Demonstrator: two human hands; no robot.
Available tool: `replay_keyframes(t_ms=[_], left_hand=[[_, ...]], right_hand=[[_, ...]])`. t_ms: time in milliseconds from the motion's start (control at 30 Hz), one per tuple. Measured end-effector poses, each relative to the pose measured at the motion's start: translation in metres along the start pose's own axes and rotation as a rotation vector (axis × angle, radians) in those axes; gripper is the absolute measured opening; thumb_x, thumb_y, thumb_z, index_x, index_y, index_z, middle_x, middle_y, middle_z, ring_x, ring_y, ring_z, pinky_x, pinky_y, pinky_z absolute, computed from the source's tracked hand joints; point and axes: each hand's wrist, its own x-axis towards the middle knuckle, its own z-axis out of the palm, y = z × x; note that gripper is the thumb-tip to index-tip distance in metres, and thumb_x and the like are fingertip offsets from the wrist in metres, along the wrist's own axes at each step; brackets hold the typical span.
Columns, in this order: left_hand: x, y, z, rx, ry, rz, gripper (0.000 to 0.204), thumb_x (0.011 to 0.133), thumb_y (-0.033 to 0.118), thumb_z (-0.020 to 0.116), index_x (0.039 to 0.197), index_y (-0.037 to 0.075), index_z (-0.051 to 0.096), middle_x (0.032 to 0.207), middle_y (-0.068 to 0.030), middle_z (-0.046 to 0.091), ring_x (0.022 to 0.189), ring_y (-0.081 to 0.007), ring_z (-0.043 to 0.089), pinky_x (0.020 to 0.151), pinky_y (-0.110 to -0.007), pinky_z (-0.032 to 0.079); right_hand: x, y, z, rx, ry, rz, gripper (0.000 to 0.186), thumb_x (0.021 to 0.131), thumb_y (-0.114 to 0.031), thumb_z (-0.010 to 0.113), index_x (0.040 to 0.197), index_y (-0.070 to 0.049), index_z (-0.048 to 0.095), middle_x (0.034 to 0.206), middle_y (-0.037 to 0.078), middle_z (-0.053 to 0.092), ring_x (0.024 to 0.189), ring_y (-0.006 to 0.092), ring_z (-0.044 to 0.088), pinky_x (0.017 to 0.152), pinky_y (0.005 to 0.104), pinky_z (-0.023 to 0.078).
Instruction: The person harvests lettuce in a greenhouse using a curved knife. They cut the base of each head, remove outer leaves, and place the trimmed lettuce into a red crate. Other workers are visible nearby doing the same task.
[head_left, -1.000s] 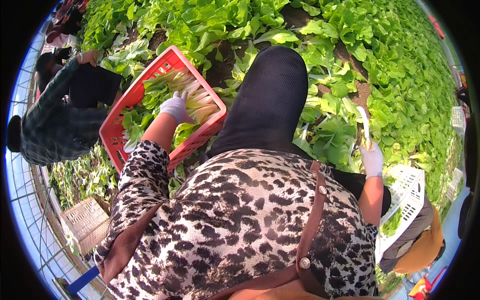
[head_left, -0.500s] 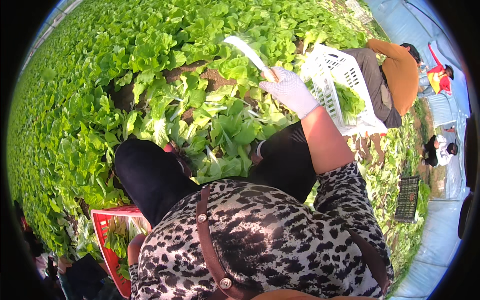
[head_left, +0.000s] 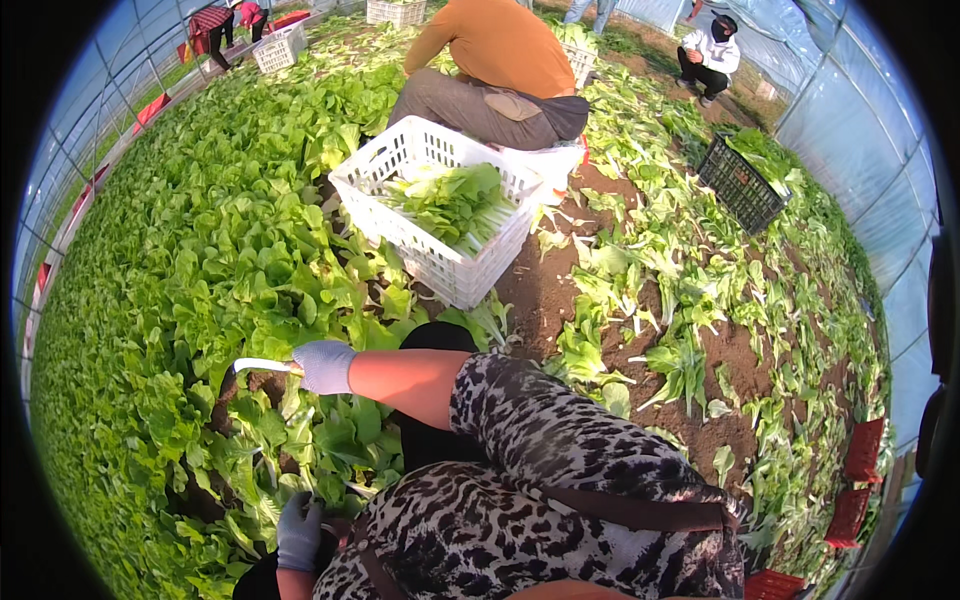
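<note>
My right hand (head_left: 325,367), in a pale knitted glove, is closed around the handle of a knife (head_left: 262,365). The knife's whitish blade points left over the standing leafy greens (head_left: 250,270). Lower down, my left hand (head_left: 298,535), also gloved, is beside my knee with fingers apart and nothing visible in it. Loose green leaves with pale stalks (head_left: 265,465) lie on the soil between and around both hands.
A white crate (head_left: 450,270) partly filled with cut greens stands ahead, with a person in an orange top (head_left: 510,45) just beyond it. Farther right is a black crate (head_left: 740,185), and a crouching person (head_left: 710,60) is behind it. Red crates (head_left: 862,450) sit at the right edge.
The view has swung to the right. My right hand with the knife now appears lower and farther left, and my gloved left hand has come into view.
</note>
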Motion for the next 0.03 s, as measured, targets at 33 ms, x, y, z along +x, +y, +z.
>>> replay_keyframes(t_ms=[33], left_hand=[[0.0184,-0.0041,0.0283,-0.004,-0.021,0.015,0.034,0.088,0.023,0.064,0.112,-0.001,0.064,0.114,-0.0203,0.066,0.096,-0.0318,0.065,0.084,-0.037,0.051]], right_hand=[[-0.0039,0.0019,-0.0048,0.039,0.006,0.021,0.024,0.083,-0.026,0.071,0.096,-0.007,0.066,0.083,0.015,0.067,0.077,0.0328,0.067,0.07,0.0446,0.053]])
